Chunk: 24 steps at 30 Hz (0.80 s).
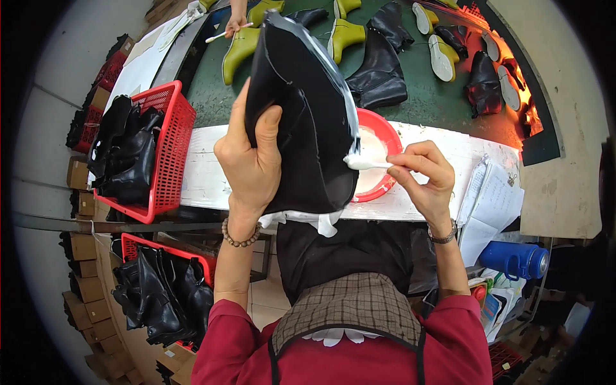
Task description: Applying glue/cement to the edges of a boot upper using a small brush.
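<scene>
My left hand [244,167] is closed on a black boot upper [298,147], tilted up in front of me, with the thumb on its near face. A wet white coating runs along the upper's right-hand edge. Between thumb and fingers of my right hand [425,176] is a small brush [367,162], its tip loaded with thick white paste. That tip touches or nearly touches the upper's lower right edge. Behind the brush, a red bowl [393,136] of whitish liquid stands on the white bench, partly hidden by the upper.
Black boots [378,74] and yellow-green boots [346,35] lie on the green surface beyond; an orange glow lights its right end. Red baskets [176,154] of black boots stand left. Papers [491,199] and a blue flask [513,258] are right. Another person's hand [236,24] holds a brush at the far left.
</scene>
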### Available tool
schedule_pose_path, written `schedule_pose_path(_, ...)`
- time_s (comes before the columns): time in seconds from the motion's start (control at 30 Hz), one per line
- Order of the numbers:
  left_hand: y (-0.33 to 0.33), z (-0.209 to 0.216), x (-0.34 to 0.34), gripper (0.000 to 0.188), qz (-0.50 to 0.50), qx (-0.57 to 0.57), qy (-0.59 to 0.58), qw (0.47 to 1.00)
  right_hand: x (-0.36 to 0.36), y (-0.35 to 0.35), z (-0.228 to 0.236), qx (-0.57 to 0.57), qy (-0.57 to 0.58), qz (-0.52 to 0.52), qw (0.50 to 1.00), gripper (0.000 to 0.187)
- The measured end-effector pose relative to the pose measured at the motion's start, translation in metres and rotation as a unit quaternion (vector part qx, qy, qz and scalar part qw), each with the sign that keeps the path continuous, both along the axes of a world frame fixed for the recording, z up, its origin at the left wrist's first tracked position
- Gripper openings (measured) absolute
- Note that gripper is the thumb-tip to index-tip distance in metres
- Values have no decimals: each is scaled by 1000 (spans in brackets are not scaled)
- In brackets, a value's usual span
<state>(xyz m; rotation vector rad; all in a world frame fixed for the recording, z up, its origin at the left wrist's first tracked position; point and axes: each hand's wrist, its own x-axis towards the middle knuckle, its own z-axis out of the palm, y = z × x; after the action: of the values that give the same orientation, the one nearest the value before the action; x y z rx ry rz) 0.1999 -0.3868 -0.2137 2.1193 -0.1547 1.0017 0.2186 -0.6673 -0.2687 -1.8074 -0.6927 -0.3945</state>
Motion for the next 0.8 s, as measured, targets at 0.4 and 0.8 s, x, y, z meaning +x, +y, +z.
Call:
schedule_pose_path(0.4, 3, -8, 23, 52, 63, 144, -198, 967, -17, 7, 16, -43, 28, 46, 998, 19)
schedule_pose_path(0.8, 24, -30, 8, 40, -62, -74, 46, 994, 22, 2, -7, -8, 42, -20, 999, 13)
